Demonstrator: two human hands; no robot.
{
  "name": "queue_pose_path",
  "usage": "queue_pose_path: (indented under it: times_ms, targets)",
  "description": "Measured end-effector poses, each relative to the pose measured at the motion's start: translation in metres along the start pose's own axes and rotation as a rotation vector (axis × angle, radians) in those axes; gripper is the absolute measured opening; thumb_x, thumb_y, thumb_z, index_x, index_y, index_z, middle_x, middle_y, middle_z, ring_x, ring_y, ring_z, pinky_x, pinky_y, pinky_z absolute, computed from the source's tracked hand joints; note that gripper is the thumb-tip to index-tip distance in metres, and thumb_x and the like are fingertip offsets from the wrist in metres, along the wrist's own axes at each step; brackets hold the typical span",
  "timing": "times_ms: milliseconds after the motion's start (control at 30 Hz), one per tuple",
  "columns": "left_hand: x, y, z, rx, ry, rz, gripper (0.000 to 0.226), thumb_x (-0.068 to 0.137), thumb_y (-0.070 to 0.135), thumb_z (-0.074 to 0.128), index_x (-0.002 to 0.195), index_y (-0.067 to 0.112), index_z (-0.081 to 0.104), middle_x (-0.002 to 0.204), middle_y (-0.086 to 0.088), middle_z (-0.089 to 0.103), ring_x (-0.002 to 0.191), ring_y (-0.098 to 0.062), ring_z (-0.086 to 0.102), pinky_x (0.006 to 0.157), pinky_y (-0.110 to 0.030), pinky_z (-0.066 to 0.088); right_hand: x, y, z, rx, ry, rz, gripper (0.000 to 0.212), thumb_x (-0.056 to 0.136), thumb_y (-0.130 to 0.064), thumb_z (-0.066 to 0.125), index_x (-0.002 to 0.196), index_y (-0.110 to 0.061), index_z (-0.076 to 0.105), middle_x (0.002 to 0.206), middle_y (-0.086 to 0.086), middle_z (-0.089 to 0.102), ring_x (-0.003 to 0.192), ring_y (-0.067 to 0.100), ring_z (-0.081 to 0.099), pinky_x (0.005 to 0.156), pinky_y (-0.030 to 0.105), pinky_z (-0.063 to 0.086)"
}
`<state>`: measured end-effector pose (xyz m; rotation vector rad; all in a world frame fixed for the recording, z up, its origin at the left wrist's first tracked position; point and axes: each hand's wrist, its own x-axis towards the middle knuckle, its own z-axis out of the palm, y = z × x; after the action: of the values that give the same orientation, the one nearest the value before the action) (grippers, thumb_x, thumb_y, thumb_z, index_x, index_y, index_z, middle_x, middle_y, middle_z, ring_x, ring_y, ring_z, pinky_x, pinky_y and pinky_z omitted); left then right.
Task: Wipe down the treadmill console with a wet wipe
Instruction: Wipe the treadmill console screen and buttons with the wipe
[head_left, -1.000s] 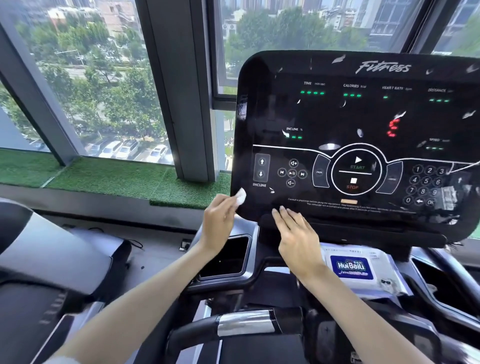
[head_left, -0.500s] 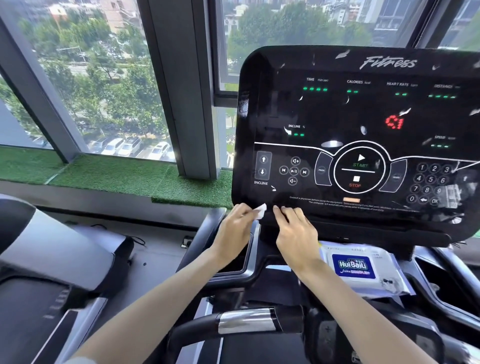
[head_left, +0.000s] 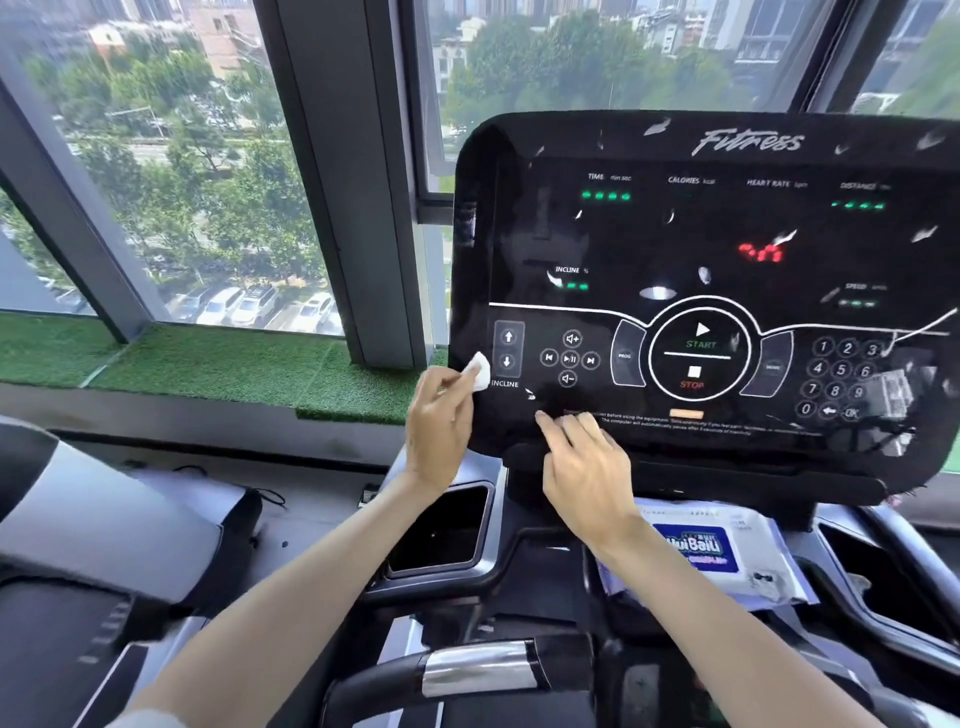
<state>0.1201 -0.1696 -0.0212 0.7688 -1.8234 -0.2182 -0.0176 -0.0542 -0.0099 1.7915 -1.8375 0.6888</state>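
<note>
Hands at the treadmill console (head_left: 649, 228).
Left hand (head_left: 440, 426) pinches a wet wipe (head_left: 480, 370) against the panel's lower-left corner beside the INCLINE arrows (head_left: 508, 348); right hand (head_left: 587, 470) rests straight-fingered on its bottom edge.

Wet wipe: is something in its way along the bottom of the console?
Yes, the right hand rests on the bottom strip of the console, right of the wet wipe held by the left hand.

A small white wet wipe (head_left: 480, 370), bunched, touches the lower left of the glossy black treadmill console (head_left: 675, 239).
</note>
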Motion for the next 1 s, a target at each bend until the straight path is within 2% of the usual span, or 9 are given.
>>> queue_pose_path:
  times_ms: [100,200,333,433,567,700,733,867,1000]
  targets:
    - [0.041,0.017,0.006,0.033,0.088,-0.095,0.031,0.088,0.005,0.052,0.115,0.011,0.065,0.080,-0.002,0.051,0.069,-0.013,0.047,0.066,-0.017,0.039,0.026,0.015,-0.008,-0.015,0.010,-0.065,0.044,0.074,-0.003,0.040,0.110,0.000,0.065,0.104,0.013,0.065,0.098,0.029,0.059,0.094,0.035,0.042]
    - [0.089,0.035,0.010,0.053,0.187,-0.179,0.028,0.086,0.000,0.057,0.109,0.011,0.069,0.078,0.001,0.052,0.068,-0.013,0.049,0.063,-0.015,0.037,0.060,0.036,-0.022,-0.049,0.006,-0.070,0.048,0.076,-0.004,0.038,0.118,0.003,0.060,0.124,0.019,0.058,0.117,0.032,0.053,0.106,0.039,0.032]
    - [0.156,0.056,0.010,0.082,0.271,-0.231,0.018,0.089,0.005,0.055,0.099,0.008,0.070,0.082,0.000,0.052,0.073,-0.015,0.053,0.065,-0.026,0.047,0.104,0.063,-0.044,-0.076,0.027,-0.051,0.056,0.071,0.007,0.053,0.127,0.007,0.051,0.134,0.024,0.049,0.128,0.036,0.044,0.108,0.045,0.034]
    - [0.199,0.068,0.011,0.129,0.300,-0.265,0.017,0.091,0.006,0.050,0.091,0.005,0.067,0.085,-0.002,0.048,0.072,-0.014,0.048,0.063,-0.025,0.041,0.132,0.081,-0.057,-0.113,0.025,-0.054,0.065,0.067,0.011,0.058,0.131,0.009,0.045,0.138,0.026,0.044,0.132,0.036,0.038,0.110,0.047,0.031]
    - [0.225,0.090,0.028,0.119,0.419,-0.345,0.021,0.092,0.005,0.047,0.102,0.004,0.066,0.086,0.001,0.043,0.071,-0.014,0.048,0.066,-0.027,0.045,0.155,0.097,-0.064,-0.134,0.036,-0.059,0.071,0.061,0.014,0.059,0.131,0.011,0.044,0.138,0.029,0.042,0.131,0.038,0.039,0.108,0.049,0.032]
    - [0.218,0.106,0.044,0.217,0.204,-0.003,0.025,0.090,0.002,0.053,0.111,0.009,0.064,0.085,-0.003,0.051,0.077,-0.015,0.050,0.069,-0.025,0.046,0.156,0.102,-0.060,-0.177,0.020,-0.112,0.076,0.056,0.012,0.064,0.130,0.013,0.044,0.138,0.031,0.040,0.130,0.041,0.039,0.106,0.051,0.034]
    - [0.221,0.101,0.040,0.199,0.185,-0.006,0.022,0.091,0.003,0.052,0.108,0.009,0.066,0.085,-0.003,0.051,0.075,-0.014,0.050,0.069,-0.023,0.044,0.155,0.103,-0.059,-0.186,0.011,-0.126,0.077,0.055,0.011,0.065,0.130,0.013,0.044,0.138,0.031,0.040,0.130,0.041,0.038,0.106,0.051,0.033]
    - [0.230,0.102,0.037,0.131,0.410,-0.312,0.021,0.094,0.005,0.047,0.088,0.005,0.067,0.081,-0.002,0.047,0.061,-0.007,0.042,0.062,-0.020,0.041,0.155,0.103,-0.060,-0.224,-0.006,-0.136,0.082,0.053,0.006,0.071,0.130,0.014,0.044,0.139,0.032,0.039,0.130,0.042,0.037,0.107,0.053,0.033]
    - [0.222,0.121,0.054,0.177,0.161,0.014,0.022,0.091,0.003,0.054,0.108,0.007,0.066,0.085,-0.003,0.053,0.073,-0.015,0.052,0.070,-0.023,0.045,0.154,0.105,-0.061,-0.254,-0.030,-0.155,0.083,0.056,0.002,0.073,0.132,0.013,0.042,0.140,0.031,0.037,0.132,0.042,0.035,0.108,0.052,0.030]
